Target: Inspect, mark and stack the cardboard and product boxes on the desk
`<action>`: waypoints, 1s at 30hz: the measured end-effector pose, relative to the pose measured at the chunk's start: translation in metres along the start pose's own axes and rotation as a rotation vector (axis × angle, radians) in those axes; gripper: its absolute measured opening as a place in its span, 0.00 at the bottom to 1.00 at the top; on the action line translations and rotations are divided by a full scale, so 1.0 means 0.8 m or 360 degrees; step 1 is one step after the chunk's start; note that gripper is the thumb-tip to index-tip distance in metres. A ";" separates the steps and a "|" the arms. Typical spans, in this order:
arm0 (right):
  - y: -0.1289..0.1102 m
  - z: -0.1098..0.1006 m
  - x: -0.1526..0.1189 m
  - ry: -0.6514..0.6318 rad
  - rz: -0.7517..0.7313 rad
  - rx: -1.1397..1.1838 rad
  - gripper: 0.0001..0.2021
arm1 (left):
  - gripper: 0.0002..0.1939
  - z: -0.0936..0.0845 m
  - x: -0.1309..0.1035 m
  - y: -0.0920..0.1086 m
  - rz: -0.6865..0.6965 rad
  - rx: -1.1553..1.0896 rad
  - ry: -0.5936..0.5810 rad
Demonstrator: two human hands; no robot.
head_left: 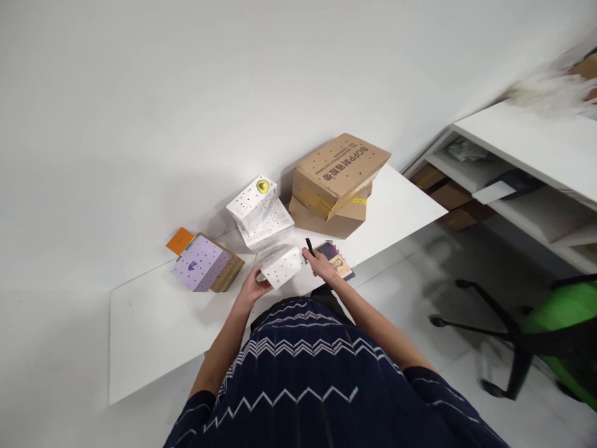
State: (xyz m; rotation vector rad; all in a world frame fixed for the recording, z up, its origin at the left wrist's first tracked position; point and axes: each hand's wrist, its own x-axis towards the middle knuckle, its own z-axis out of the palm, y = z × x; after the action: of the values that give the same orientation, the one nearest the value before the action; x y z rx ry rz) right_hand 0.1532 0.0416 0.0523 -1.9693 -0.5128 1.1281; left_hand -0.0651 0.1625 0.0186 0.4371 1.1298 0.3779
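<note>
My left hand (pixel 255 285) grips the near left edge of a white box (pixel 281 267) marked with small dark dots. In my right hand (pixel 320 264) is a black pen (pixel 310 247), its upper end pointing away from me; its tip is hidden near the box's right side. Behind the held box, a white box with an avocado picture (pixel 253 200) rests on another dotted white box (pixel 270 227). A dark booklet or card with a portrait (pixel 342 267) lies just beyond my right hand, partly covered by it.
Stacked cardboard boxes (pixel 340 174) stand at the back right of the white table (pixel 153 336). A purple dotted box (pixel 198 261) and an orange piece (pixel 180 240) sit at the left. Right of the table are a white shelf unit (pixel 527 149) and a green chair (pixel 559 317).
</note>
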 end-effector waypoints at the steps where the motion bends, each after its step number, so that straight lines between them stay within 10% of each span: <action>1: 0.010 -0.004 -0.003 -0.0012 0.0071 0.0034 0.22 | 0.28 0.002 -0.003 -0.006 -0.0006 0.0040 -0.0029; 9: 0.052 -0.012 -0.012 -0.0326 0.0292 0.0574 0.25 | 0.46 0.014 -0.021 -0.030 0.0313 0.0249 -0.0145; 30: 0.059 -0.018 -0.029 -0.0388 0.0064 0.0980 0.30 | 0.47 0.029 -0.042 -0.007 0.0738 0.0347 -0.0392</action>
State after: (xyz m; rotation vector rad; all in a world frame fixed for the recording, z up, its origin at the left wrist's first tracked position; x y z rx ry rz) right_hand 0.1516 -0.0087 0.0313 -1.3242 -0.2078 1.3647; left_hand -0.0561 0.1375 0.0499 0.9197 0.8250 0.5891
